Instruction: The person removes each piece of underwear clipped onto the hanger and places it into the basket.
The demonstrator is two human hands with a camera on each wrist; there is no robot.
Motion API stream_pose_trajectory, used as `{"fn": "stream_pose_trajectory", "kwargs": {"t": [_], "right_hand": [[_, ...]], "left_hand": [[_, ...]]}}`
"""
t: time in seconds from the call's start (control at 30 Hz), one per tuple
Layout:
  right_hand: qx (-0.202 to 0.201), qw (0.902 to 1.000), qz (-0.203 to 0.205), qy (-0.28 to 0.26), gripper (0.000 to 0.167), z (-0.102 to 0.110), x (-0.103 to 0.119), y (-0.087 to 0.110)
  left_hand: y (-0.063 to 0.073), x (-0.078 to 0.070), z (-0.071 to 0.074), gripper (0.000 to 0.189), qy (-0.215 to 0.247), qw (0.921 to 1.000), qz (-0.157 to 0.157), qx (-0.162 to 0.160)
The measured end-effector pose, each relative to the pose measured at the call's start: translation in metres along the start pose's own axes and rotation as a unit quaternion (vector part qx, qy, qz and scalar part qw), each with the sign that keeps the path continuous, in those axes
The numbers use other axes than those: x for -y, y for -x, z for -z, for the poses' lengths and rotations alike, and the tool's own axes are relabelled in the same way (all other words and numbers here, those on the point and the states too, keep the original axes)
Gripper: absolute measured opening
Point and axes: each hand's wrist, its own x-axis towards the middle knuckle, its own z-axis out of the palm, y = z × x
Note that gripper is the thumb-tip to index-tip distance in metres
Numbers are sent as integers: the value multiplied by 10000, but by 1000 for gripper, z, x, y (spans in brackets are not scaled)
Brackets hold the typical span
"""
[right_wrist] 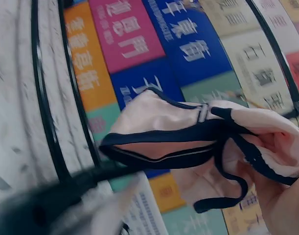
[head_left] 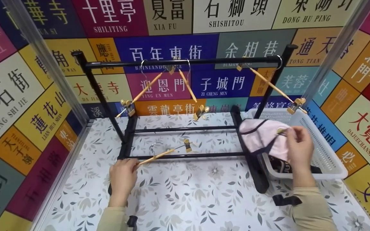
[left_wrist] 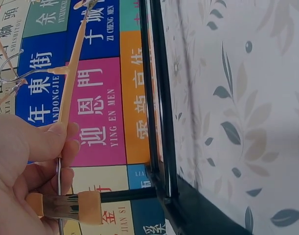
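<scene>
My left hand pinches one end of a wooden clip hanger low in front of the rack. In the left wrist view, its thumb and fingers close round the bar, beside a metal clip with wooden ends. The hanger's hook and far clip point away from the hand. My right hand grips a pale pink bra with navy trim, held above the basket's near left side. The bra sags in folds, and a navy-edged strap dangles in the right wrist view.
A black rack stands ahead, with several clip hangers on its top bar. To the right is a white basket holding dark cloth. Sign-patterned walls enclose the leaf-print tabletop.
</scene>
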Motion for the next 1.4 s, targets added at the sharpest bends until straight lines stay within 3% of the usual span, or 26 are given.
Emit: {"fn": "stream_pose_trajectory", "kwargs": {"t": [0.17, 0.33, 0.43, 0.53, 0.67, 0.77, 0.83, 1.0, 1.1, 1.23, 1.4], "right_hand": [[-939, 9915, -224, -868, 5, 28, -5, -15], [-1423, 9816, -269, -1243, 6, 46, -15, -25], [-1489, 9833, -295, -1002, 6, 53, -22, -30], [-1445, 9884, -268, -371, 5, 56, -30, -32], [-1358, 9871, 263, 803, 12, 56, -46, -33], [-1111, 9790, 648, 1582, 21, 54, -57, -31], [-799, 9739, 678, 2013, 22, 53, -63, -31], [401, 9583, 491, 2786, 24, 52, -74, -30], [1120, 9447, 618, 3019, 22, 53, -79, -29], [1748, 9268, 973, 3178, 20, 53, -86, -29], [2561, 9038, 984, 3284, 27, 51, -91, -28]], "left_hand": [[0, 5, 5, 16, -76, 9999, 134, -53], [-1, 10, 10, 13, -194, 9994, 282, -48], [-2, 12, 13, 14, -256, 9990, 379, 8], [-3, 14, 16, 15, -299, 9986, 435, 16], [-4, 16, 19, 13, -288, 9987, 422, -86], [-4, 17, 21, 11, -285, 9987, 396, -138], [-5, 18, 22, 11, -313, 9986, 406, -115], [-8, 20, 24, 9, -361, 9984, 427, -47], [-11, 21, 25, 8, -370, 9985, 402, -74], [-16, 21, 28, 9, -410, 9982, 436, -85], [-20, 22, 31, 10, -473, 9975, 528, -9]]}}
